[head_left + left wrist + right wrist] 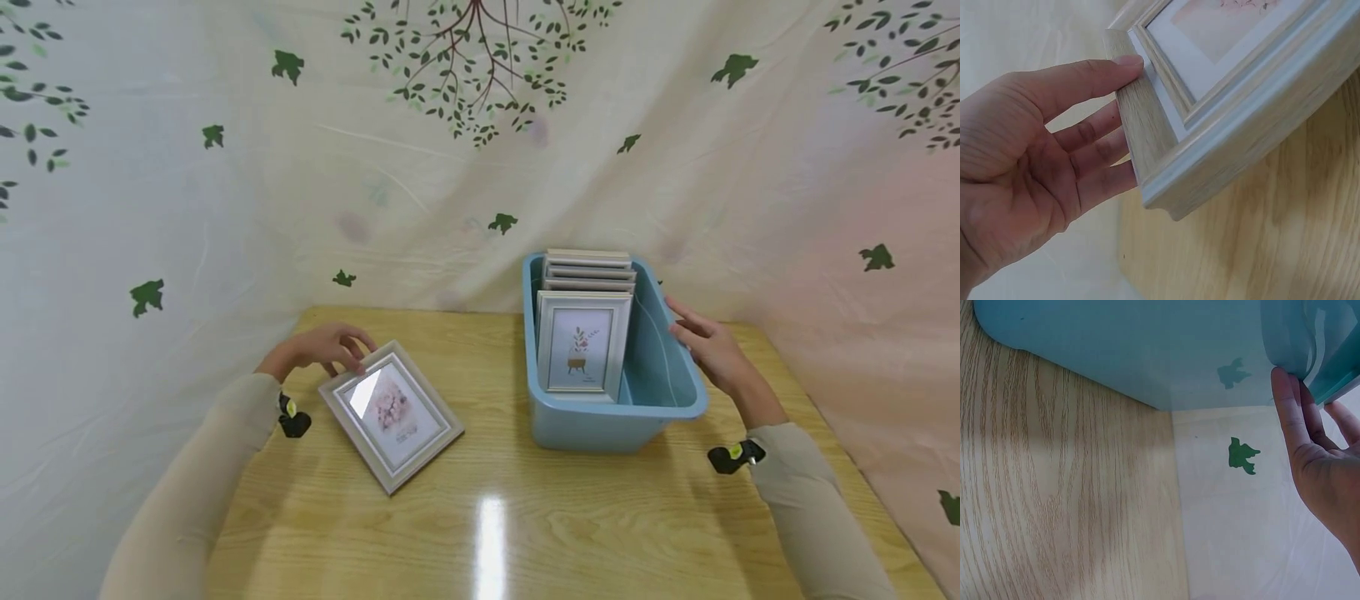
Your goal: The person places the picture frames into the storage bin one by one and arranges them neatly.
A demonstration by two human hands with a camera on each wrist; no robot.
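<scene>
My left hand (324,346) pinches the edge of a pale wood picture frame (442,414) that has a pink flower print. In the left wrist view, the thumb presses the front of its border (1147,119) and the fingers (1100,150) reach behind. That edge is raised off the table. On the right, a blue plastic bin (585,429) holds several picture frames (583,346) standing in a row; the front one shows a potted plant. My right hand (708,346) touches the bin's right rim, its fingers (1288,406) straight against the outer wall.
The wooden table (420,542) lies under everything, its back edge against a hanging pale cloth (420,192) printed with leaves and branches. A bright light reflection (491,542) shows on the table in front.
</scene>
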